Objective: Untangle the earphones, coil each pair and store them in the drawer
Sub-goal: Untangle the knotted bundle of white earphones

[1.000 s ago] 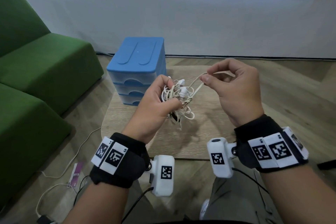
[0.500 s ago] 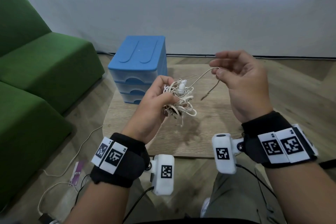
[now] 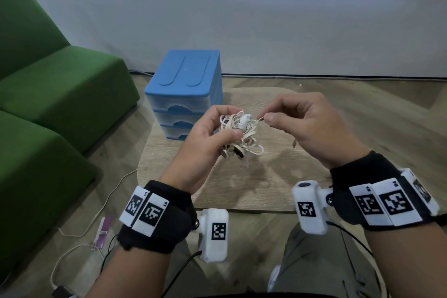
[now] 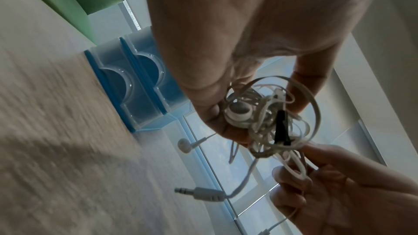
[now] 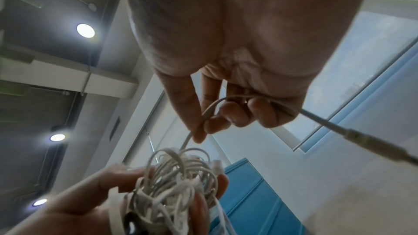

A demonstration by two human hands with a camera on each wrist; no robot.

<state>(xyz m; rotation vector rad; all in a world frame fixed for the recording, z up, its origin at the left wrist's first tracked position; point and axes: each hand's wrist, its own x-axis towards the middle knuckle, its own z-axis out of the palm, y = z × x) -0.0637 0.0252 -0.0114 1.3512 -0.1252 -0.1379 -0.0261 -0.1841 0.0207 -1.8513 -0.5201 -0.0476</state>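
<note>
Black wristbands (image 3: 154, 215) carry white coded tags and white cabled cameras (image 3: 214, 234).

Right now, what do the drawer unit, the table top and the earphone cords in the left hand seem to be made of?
Drawer unit: plastic by the look, a matte blue moulded top over translucent drawer fronts.
Table top: pale wood or wood-look laminate; grain lines show, but which it is I cannot tell.
Earphone cords: white rubbery plastic sheathing, some flat like ribbon, with a metal-tipped plug.

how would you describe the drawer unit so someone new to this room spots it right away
Find the green sofa on the left, then the low wooden table beside it. On the table's far left corner stands the drawer unit: a small box with a blue top and three frosted drawers, the only blue thing there.
</note>
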